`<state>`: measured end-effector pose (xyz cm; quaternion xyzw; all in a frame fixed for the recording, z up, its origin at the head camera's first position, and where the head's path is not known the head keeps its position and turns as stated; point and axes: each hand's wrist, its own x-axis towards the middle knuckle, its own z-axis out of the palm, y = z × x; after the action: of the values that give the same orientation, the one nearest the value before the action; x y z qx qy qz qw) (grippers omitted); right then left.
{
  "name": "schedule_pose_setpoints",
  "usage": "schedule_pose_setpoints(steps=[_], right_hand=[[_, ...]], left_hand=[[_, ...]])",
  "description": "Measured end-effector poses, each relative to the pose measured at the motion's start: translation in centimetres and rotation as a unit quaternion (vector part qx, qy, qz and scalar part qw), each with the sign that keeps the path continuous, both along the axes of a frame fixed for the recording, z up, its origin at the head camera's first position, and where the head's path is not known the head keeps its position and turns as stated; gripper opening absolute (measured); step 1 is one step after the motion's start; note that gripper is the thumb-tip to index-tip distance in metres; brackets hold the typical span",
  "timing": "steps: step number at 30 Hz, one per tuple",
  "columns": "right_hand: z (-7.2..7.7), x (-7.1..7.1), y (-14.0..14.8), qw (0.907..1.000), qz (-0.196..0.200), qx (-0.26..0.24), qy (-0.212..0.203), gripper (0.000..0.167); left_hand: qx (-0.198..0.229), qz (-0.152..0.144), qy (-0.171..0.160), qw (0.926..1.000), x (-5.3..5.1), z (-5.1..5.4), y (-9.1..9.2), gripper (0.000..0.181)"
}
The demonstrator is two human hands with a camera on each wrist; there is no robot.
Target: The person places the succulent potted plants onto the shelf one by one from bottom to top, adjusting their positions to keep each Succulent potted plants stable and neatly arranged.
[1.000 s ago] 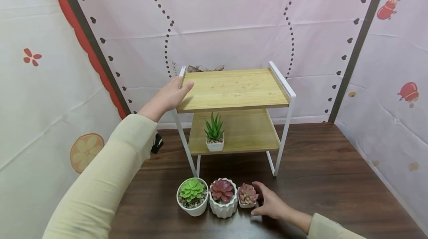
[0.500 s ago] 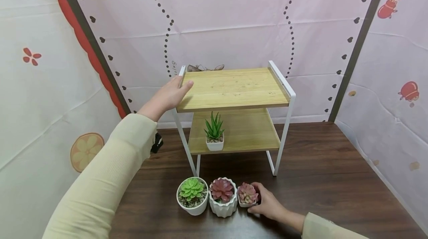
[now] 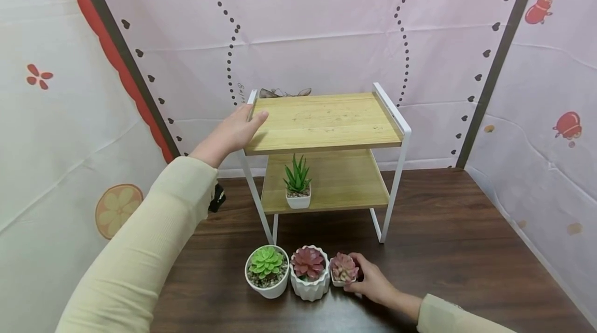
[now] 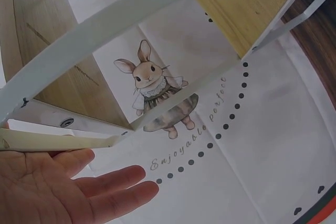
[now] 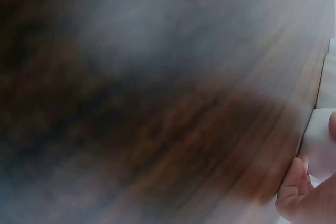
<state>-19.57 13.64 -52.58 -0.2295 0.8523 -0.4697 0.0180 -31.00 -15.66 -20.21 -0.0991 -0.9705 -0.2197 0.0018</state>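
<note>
My left hand (image 3: 233, 132) rests on the left top rail of a two-tier shelf (image 3: 326, 120), with the thumb over the wooden board. In the left wrist view its fingers (image 4: 118, 182) extend fairly straight beside the white frame. At the front, my right hand (image 3: 373, 281) holds the small square pot of a pinkish succulent (image 3: 344, 269), thumb and fingers on its right side. The right wrist view shows that white pot (image 5: 317, 142) by the fingers at its right edge. Left of it stand a dark red succulent (image 3: 308, 264) in a fluted pot and a green succulent (image 3: 266, 262) in a round pot.
A potted aloe-like plant (image 3: 297, 183) stands on the left of the lower shelf board (image 3: 345, 183). The shelf's white legs meet the dark wooden table (image 3: 434, 219) behind the row of pots. Printed cloth (image 3: 317, 22) hangs behind and on both sides.
My right hand has moved slightly left and closed its thumb and fingers onto the small succulent's pot. My left hand has stayed on the shelf rail.
</note>
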Motion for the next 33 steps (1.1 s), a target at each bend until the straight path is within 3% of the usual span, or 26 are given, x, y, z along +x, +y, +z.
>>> schedule_pose_setpoints(steps=[33], right_hand=[[0.57,-0.17,0.49,0.9987,0.029,-0.013,-0.041,0.063]], left_hand=[[-0.002,0.004,-0.005,1.0,0.23,0.18,0.0,0.077]])
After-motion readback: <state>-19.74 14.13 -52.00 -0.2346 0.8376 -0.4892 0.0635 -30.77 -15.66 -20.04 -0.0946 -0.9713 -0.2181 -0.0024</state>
